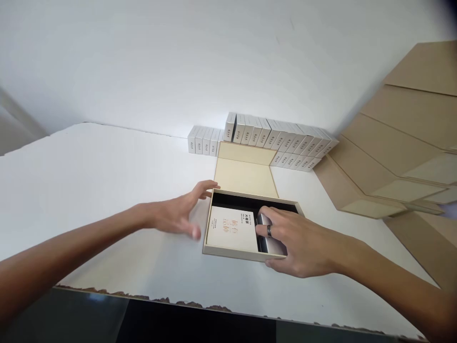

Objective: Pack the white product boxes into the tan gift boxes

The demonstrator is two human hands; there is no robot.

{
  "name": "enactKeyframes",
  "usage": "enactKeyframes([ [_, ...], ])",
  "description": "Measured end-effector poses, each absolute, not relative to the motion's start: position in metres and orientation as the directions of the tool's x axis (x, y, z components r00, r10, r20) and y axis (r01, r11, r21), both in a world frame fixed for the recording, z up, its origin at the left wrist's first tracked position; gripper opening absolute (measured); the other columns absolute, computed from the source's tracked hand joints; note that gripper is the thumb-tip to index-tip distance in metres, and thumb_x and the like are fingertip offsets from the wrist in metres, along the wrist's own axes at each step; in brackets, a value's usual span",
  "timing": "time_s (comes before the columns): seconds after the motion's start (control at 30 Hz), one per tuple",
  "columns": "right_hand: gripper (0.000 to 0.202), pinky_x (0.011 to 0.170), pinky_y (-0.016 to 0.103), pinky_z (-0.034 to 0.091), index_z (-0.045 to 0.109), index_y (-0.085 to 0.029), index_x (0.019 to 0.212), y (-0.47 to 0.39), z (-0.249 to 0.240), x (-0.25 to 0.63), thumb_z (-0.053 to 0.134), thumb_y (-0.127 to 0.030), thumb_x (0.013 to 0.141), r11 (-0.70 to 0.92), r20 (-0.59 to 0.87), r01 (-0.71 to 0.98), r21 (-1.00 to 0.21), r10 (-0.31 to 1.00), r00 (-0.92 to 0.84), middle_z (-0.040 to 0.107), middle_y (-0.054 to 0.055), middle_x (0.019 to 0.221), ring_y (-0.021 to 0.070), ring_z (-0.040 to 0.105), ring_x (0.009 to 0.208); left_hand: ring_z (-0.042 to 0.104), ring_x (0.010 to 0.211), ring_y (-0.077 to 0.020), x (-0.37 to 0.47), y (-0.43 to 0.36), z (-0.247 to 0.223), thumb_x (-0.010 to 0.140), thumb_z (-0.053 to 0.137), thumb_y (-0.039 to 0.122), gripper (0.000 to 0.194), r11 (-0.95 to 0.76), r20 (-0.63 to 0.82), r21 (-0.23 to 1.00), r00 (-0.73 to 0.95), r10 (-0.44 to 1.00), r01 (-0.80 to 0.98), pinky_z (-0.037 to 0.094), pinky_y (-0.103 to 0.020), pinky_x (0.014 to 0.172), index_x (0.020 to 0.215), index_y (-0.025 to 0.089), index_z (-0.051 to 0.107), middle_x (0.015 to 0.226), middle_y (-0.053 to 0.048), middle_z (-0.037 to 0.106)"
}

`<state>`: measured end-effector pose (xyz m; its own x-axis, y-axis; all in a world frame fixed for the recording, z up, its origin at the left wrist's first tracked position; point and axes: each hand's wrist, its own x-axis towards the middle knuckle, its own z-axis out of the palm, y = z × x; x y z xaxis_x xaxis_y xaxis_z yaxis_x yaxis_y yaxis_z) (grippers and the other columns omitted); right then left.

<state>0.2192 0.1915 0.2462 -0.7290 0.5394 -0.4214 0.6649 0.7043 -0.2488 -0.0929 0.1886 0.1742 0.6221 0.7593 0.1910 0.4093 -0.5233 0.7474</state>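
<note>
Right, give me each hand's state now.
Left hand: open, holding nothing, beside the open cream rectangular cardboard box.
Right hand: curled over that box's near wall; whether it grips anything cannot be told.

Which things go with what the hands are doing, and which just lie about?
In use, it seems: open box, with right hand at it; white printed panel inside; silvery piece under that hand.
Just lying about, probably: small white boxes behind; tan cases at right.
</note>
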Motion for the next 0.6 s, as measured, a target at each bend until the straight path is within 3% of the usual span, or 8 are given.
enactKeyframes([
  [0.07,0.039,0.079,0.048,0.047,0.065,-0.026,0.112,0.192,0.248,0.218,0.059,-0.05,0.083,0.696,-0.454,0.673,-0.251,0.529,-0.717,0.045,0.008,0.102,0.0286,0.053,0.093,0.053,0.128,-0.0305,-0.091,0.2,0.187,0.087,0.043,0.076,0.071,-0.383,0.113,0.809,0.522,0.846,0.446,0.05,-0.048,0.1,0.139,0.028,0.041,0.142,-0.012,0.051],
  [0.17,0.038,0.078,0.049,0.048,0.067,-0.025,0.109,0.192,0.249,0.218,0.059,-0.051,0.082,0.699,-0.453,0.675,-0.238,0.535,-0.714,0.045,0.008,0.1,0.0288,0.054,0.091,0.056,0.123,-0.0255,-0.077,0.229,0.195,0.093,0.046,0.062,0.047,-0.144,0.057,0.81,0.169,0.984,0.569,0.048,-0.042,0.102,0.117,0.023,0.054,0.133,-0.009,0.058],
  [0.23,0.038,0.077,0.048,0.048,0.067,-0.025,0.107,0.192,0.248,0.218,0.059,-0.052,0.082,0.708,-0.437,0.67,-0.224,0.542,-0.718,0.046,0.008,0.1,0.0283,0.054,0.089,0.057,0.12,-0.0269,-0.066,0.252,0.193,0.089,0.055,0.057,0.045,0.003,0.021,0.786,-0.032,0.999,0.619,0.049,-0.04,0.096,0.114,0.02,0.053,0.132,-0.012,0.058],
  [0.33,0.043,0.077,0.046,0.048,0.067,-0.022,0.112,0.191,0.247,0.219,0.059,-0.052,0.081,0.719,-0.433,0.664,-0.206,0.542,-0.721,0.047,0.008,0.1,0.0282,0.055,0.089,0.058,0.117,-0.0298,-0.048,0.285,0.186,0.086,0.064,0.048,0.05,0.152,-0.073,0.753,-0.148,0.986,0.64,0.051,-0.041,0.092,0.121,0.014,0.051,0.13,-0.017,0.057],
  [0.47,0.045,0.074,0.043,0.047,0.065,-0.023,0.113,0.192,0.246,0.218,0.06,-0.054,0.081,0.724,-0.442,0.663,-0.188,0.541,-0.716,0.047,0.008,0.101,0.0272,0.055,0.087,0.059,0.114,-0.0266,-0.027,0.317,0.178,0.091,0.063,0.036,0.043,0.294,-0.147,0.709,-0.273,0.951,0.641,0.052,-0.046,0.094,0.127,0.015,0.053,0.13,-0.013,0.057],
  [0.6,0.04,0.073,0.041,0.046,0.064,-0.025,0.11,0.192,0.242,0.22,0.061,-0.053,0.081,0.718,-0.451,0.673,-0.177,0.549,-0.704,0.046,0.006,0.101,0.025,0.053,0.087,0.06,0.113,-0.0253,-0.012,0.338,0.173,0.094,0.062,0.036,0.039,0.425,-0.203,0.681,-0.403,0.892,0.596,0.053,-0.046,0.093,0.128,0.018,0.055,0.129,-0.011,0.057],
])
